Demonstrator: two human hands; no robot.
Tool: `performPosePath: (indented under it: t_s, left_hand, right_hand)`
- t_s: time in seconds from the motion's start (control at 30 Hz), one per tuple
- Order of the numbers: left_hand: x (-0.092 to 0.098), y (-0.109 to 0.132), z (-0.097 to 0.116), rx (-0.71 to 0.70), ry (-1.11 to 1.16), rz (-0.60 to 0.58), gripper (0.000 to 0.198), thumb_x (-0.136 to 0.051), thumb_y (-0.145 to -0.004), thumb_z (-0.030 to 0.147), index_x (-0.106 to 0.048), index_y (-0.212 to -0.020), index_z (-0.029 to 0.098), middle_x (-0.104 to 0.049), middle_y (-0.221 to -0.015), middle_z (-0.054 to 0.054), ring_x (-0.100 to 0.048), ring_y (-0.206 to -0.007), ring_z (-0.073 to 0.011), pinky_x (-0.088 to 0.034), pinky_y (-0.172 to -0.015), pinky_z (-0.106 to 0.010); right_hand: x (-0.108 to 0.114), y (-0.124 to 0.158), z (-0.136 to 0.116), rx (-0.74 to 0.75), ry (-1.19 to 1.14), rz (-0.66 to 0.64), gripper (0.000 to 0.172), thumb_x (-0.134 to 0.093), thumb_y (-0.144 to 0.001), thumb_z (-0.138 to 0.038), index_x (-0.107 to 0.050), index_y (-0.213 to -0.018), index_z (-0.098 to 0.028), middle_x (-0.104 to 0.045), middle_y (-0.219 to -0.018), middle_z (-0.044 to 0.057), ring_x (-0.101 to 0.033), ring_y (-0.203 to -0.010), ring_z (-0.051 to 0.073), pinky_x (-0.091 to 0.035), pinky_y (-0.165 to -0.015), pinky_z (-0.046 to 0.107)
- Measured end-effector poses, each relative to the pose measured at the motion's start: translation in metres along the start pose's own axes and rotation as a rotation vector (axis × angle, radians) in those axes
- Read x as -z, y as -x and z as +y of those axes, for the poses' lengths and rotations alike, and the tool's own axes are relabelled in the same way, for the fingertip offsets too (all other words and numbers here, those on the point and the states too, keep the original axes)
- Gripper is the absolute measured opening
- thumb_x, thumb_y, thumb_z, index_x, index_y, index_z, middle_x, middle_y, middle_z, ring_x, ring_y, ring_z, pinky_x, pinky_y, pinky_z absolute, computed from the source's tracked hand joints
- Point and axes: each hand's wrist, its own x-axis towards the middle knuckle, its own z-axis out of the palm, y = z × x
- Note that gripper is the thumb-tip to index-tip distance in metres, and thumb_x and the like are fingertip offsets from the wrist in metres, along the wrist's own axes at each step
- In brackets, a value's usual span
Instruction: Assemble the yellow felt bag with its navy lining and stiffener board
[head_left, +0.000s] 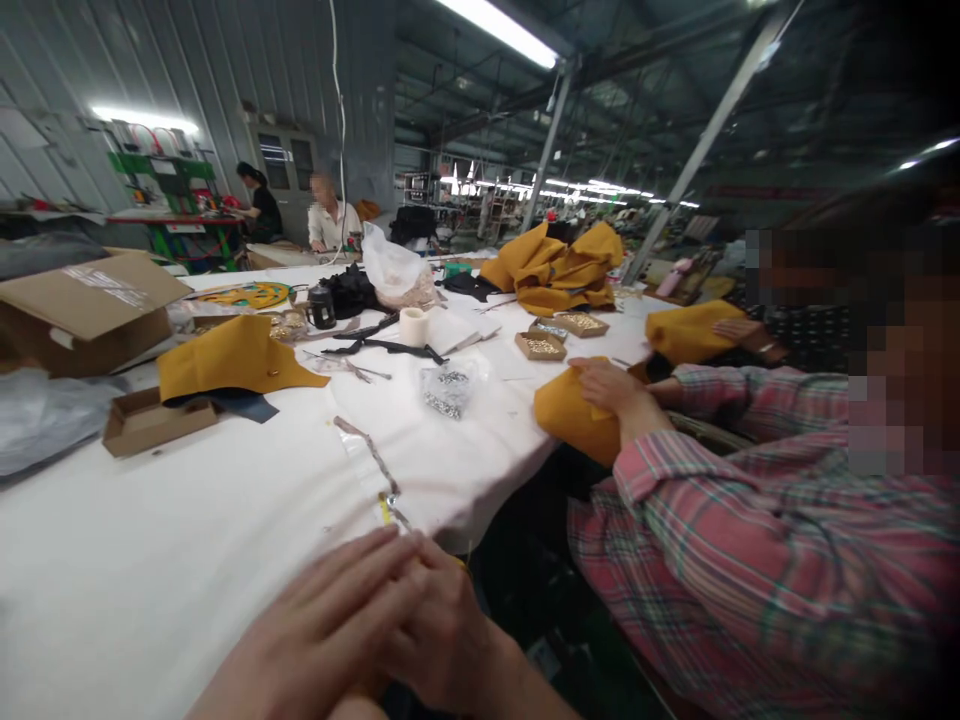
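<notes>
The wearer's left hand [322, 630] and right hand [442, 640] rest together at six o'clock in the head view, at the near edge of a white-covered worktable [150, 560]; the left fingers lie loosely over the right hand, and whether either grasps anything cannot be told, since the palms are hidden. Just beyond the fingertips, at twelve o'clock from them, a narrow strip of tape or trim [371, 460] lies flat on the cloth, its near end close to the table edge. A careless sweep of the hands could likely push that strip off the edge. At three o'clock a co-worker in a plaid shirt [750, 560] presses a hand [611, 388] on a mustard fabric piece [574, 415] overhanging the edge; it could slide down if released. The room is a large factory hall with corrugated metal walls, steel roof beams and tube lights. Across the table, from largest down: a mustard fabric heap [555, 268] at one o'clock, a cardboard box [82, 310] at ten o'clock, a folded mustard piece [232, 360], a shallow carton tray [150, 420], a clear bag of metal fittings [448, 388], two small boxes of brass parts [541, 345], and a tape roll [412, 326].
</notes>
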Motion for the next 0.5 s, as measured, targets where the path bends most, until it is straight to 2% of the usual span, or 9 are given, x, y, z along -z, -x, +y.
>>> performPosePath:
  t_s: [0.07, 0.1, 0.17, 0.23, 0.3, 0.4, 0.5]
  left_hand:
    - [-0.004, -0.016, 0.004, -0.027, -0.02, -0.175, 0.059, -0.063, -0.108, 0.072, -0.07, -0.161, 0.046, -0.076, -0.161, -0.001, -0.07, -0.153, -0.0337, -0.052, -0.136, -0.053]
    - [-0.005, -0.018, 0.003, -0.015, -0.034, -0.2, 0.06, -0.064, -0.109, 0.07, -0.067, -0.163, 0.046, -0.076, -0.161, -0.002, -0.069, -0.154, -0.0343, -0.048, -0.138, -0.056]
    - [-0.002, -0.009, -0.004, 0.021, -0.033, -0.107, 0.06, -0.056, -0.112, 0.069, -0.064, -0.166, 0.045, -0.073, -0.164, -0.002, -0.066, -0.157, -0.0355, -0.046, -0.139, -0.059]
    - [0.007, 0.013, -0.017, 0.072, 0.015, 0.081, 0.06, -0.04, -0.115, 0.07, -0.068, -0.162, 0.046, -0.071, -0.167, 0.001, -0.065, -0.158, -0.0369, -0.052, -0.135, -0.06]
    - [0.017, 0.038, -0.029, 0.17, 0.048, 0.232, 0.06, -0.032, -0.117, 0.066, -0.071, -0.159, 0.047, -0.068, -0.17, 0.004, -0.064, -0.159, -0.0365, -0.056, -0.13, -0.059]
    - [0.018, 0.064, -0.038, 0.311, 0.003, 0.325, 0.05, -0.054, -0.115, 0.056, -0.069, -0.161, 0.044, -0.068, -0.171, 0.002, -0.066, -0.157, -0.0335, -0.062, -0.124, -0.049]
    - [-0.007, 0.077, -0.04, 0.292, -0.014, 0.325, 0.056, -0.07, -0.11, 0.054, -0.065, -0.165, 0.043, -0.072, -0.167, -0.002, -0.071, -0.152, -0.0319, -0.065, -0.119, -0.041]
  right_hand:
    - [-0.007, 0.009, -0.001, -0.046, 0.025, 0.091, 0.03, -0.047, -0.121, -0.035, -0.073, -0.113, -0.024, -0.084, -0.091, 0.004, -0.075, -0.08, 0.023, -0.064, -0.073, 0.039]
    - [-0.008, 0.013, -0.001, -0.059, 0.006, 0.091, 0.029, -0.047, -0.121, -0.034, -0.073, -0.114, -0.023, -0.084, -0.093, 0.006, -0.077, -0.082, 0.024, -0.065, -0.074, 0.039]
    - [-0.004, 0.019, 0.003, -0.067, -0.089, 0.037, 0.022, -0.051, -0.118, -0.025, -0.072, -0.122, -0.022, -0.086, -0.104, 0.008, -0.081, -0.096, 0.024, -0.069, -0.085, 0.04]
    - [0.005, 0.023, 0.009, -0.108, -0.203, 0.013, 0.023, -0.051, -0.117, -0.02, -0.069, -0.131, -0.021, -0.086, -0.117, 0.01, -0.083, -0.111, 0.024, -0.07, -0.097, 0.04]
    - [0.013, 0.025, 0.015, -0.16, -0.274, 0.063, 0.025, -0.049, -0.118, -0.022, -0.067, -0.136, -0.021, -0.084, -0.125, 0.012, -0.083, -0.117, 0.023, -0.071, -0.099, 0.038]
    - [0.018, 0.03, 0.019, -0.216, -0.312, 0.17, 0.026, -0.05, -0.121, -0.033, -0.067, -0.139, -0.023, -0.084, -0.128, 0.013, -0.085, -0.117, 0.023, -0.073, -0.096, 0.035]
    - [0.019, 0.038, 0.016, -0.309, -0.247, 0.3, 0.026, -0.05, -0.121, -0.033, -0.07, -0.136, -0.026, -0.085, -0.129, 0.012, -0.086, -0.116, 0.025, -0.074, -0.093, 0.037]
